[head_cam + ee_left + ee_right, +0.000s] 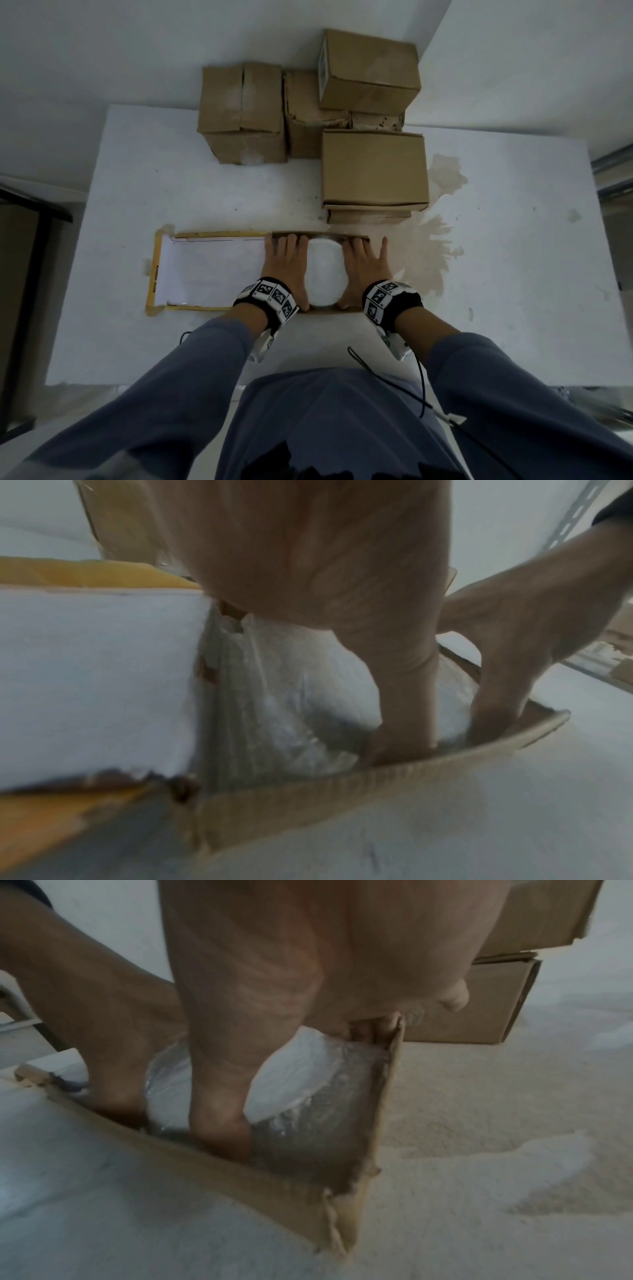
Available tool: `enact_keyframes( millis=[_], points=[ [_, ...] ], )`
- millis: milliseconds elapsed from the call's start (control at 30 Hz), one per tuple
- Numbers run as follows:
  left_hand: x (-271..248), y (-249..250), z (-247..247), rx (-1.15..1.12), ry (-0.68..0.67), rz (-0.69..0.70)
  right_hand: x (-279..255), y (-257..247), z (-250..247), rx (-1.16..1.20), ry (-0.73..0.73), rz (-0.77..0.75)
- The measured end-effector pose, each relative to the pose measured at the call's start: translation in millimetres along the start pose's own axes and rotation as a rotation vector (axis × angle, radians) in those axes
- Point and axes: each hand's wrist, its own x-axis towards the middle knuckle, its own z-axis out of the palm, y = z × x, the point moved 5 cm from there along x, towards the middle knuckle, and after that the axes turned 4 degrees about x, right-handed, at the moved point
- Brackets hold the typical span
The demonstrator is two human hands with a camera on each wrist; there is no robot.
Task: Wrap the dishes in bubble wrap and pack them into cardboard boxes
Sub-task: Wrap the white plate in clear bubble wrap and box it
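Near the front edge of the worktop (137, 342), about midway along it, an open cardboard box (320, 235) holds a dish wrapped in bubble wrap (324, 272). The bundle sits down inside the box, its pale rounded top showing between the two hands. The left hand (284, 263) lies along the bundle's left side and the right hand (364, 265) along its right, fingers stretched toward the box's far wall; both wrist views show thumbs reaching down between the wrap and the near wall. Each grip is therefore narrow and flat, pressed against the bundle rather than curled round it, though the wrist views are blurred and I cannot rule out a slight curl at the fingertips.

A white-faced flap (212, 270) with yellow tape along its edges lies folded out flat to the left of the box. Toward the back edge stand several closed boxes (373, 168), some stacked.

The bundle will likely feel moderately heavy and rigid at the core, with a soft, springy skin. Bubble wrap is slick, so squeezing from the sides alone may let it slip. Taking hold low, with fingers under the rim on opposite sides, seems safest. The dish inside is probably fragile, so it should be seated gently.
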Motion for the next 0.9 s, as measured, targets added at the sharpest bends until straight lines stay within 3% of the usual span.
enact_keyframes(
  millis=[200, 300, 433, 600, 900],
  points=[
    [-6.2, 0.9, -2.2, 0.003, 0.031, -0.024, -19.3, 1.0, -3.8, 0.097, 0.126, -0.023],
    [-8.1, 1.3, -2.3, 0.010, 0.060, -0.022, -26.7, -3.8, -16.1, 0.122, 0.175, -0.105],
    [-2.5, 5.7, -1.9, 0.025, 0.010, -0.027, -15.6, -12.2, -18.6, 0.262, 0.138, -0.201],
    [-0.4, 7.8, -2.0, 0.036, -0.028, -0.063, -0.8, -11.9, -17.7, 0.329, 0.100, -0.114],
    [3.8, 6.0, -7.5, 0.000, -0.067, -0.074, 9.9, -15.8, -24.3, 0.158, 0.149, 0.055]
  ],
)
